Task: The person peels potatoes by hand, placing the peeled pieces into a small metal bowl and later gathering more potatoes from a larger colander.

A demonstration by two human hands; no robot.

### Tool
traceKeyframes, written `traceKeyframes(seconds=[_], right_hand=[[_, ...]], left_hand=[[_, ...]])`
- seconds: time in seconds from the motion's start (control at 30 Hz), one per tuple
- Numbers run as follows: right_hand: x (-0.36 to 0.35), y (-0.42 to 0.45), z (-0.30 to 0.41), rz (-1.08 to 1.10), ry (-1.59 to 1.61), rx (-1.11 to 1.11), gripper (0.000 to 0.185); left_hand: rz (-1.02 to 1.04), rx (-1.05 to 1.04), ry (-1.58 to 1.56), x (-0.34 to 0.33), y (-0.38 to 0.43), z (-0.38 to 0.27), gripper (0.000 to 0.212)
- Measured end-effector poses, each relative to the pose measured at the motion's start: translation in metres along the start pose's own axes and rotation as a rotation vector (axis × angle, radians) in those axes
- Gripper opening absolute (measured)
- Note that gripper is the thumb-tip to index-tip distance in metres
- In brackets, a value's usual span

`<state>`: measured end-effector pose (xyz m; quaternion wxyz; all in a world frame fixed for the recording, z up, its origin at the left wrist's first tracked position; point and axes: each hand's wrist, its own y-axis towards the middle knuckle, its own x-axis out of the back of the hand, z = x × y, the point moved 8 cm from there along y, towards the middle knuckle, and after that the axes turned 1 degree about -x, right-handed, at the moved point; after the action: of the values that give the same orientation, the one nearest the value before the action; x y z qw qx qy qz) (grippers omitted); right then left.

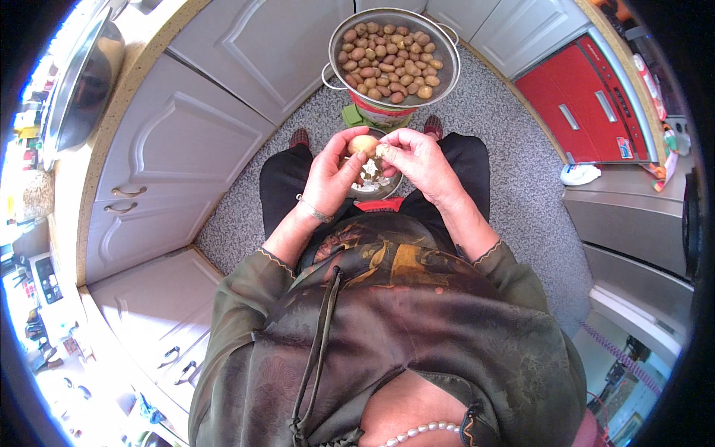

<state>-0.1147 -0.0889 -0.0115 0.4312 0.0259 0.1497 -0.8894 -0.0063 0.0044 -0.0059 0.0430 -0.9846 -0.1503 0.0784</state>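
Note:
My left hand (329,174) holds a round, yellowish-tan potato (363,144) between thumb and fingers above my lap. The fingertips of my right hand (419,159) pinch a small pale scrap (382,150) right beside it. Below both hands, between my knees, is a metal bowl (391,189), partly hidden by the hands. Whitish scraps (368,177) lie in it; whether they are peel or shell I cannot tell. Farther ahead, a large two-handled metal colander or pot (457,75) holds several small unpeeled potatoes (391,61).
The pot rests on a red-and-white bucket (385,115), with a green object (352,115) beside it. White cabinets (184,139) stand on the left under a speckled countertop (131,72). To the right are a red dishwasher-like appliance (581,106) and a white plastic bottle (580,175).

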Motion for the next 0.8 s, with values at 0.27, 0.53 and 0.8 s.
traceKeyframes(seconds=[0.27,0.53,0.8], right_hand=[[0.0,-0.001,0.0,-0.028,-0.061,-0.021,0.012],[0.005,0.0,0.002,-0.004,-0.06,-0.009,0.008],[0.001,-0.004,-0.002,-0.012,0.052,-0.034,0.008]], left_hand=[[-0.01,-0.252,0.44,-0.004,-0.001,-0.022,0.039],[0.073,0.128,-0.309,-0.008,-0.002,-0.004,0.041],[0.006,0.193,-0.596,-0.003,-0.002,-0.002,0.045]])
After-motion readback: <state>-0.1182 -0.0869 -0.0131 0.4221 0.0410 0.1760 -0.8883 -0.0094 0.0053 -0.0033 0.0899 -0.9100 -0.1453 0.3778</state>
